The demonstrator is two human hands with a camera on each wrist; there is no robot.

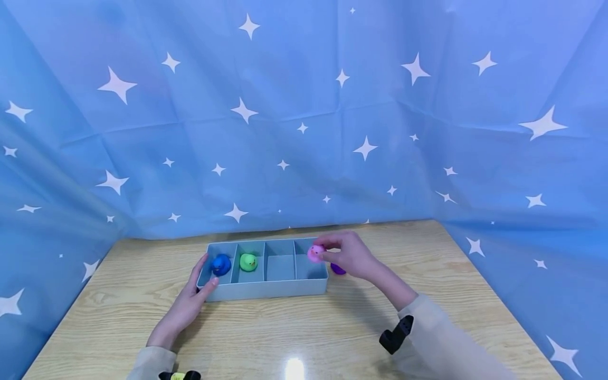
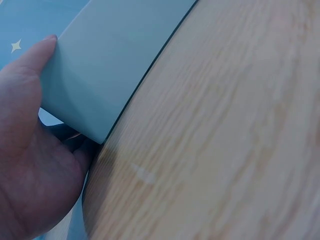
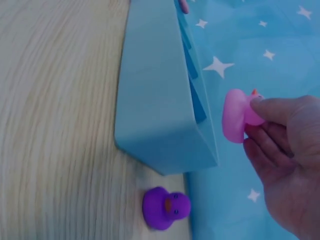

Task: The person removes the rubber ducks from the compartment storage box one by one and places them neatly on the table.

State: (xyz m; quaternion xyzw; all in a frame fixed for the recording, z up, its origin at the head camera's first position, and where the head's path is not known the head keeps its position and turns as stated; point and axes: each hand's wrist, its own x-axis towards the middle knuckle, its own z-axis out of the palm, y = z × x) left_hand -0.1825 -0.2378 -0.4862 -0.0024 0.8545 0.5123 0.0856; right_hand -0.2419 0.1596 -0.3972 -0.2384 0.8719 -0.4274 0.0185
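A blue-grey divided box [image 1: 266,291] stands on the table with its compartments in a row. In its leftmost compartment sits a blue rubber duck [image 1: 221,265]; a green rubber duck [image 1: 248,262] occupies the one beside it. My left hand [image 1: 189,301] grips the box's left end, thumb at the front rim. Between thumb and fingers, my right hand [image 1: 349,255] pinches a pink rubber duck [image 3: 235,116] above the rightmost compartment. Just right of the box a purple rubber duck [image 3: 161,207] lies on the table, partly hidden by the right hand in the head view.
The wooden table [image 1: 266,332] extends in front of the box and to both sides. A blue cloth with white stars [image 1: 304,158] hangs behind and along the sides. Each wrist carries a small black camera; the right one [image 1: 396,334] shows clearly.
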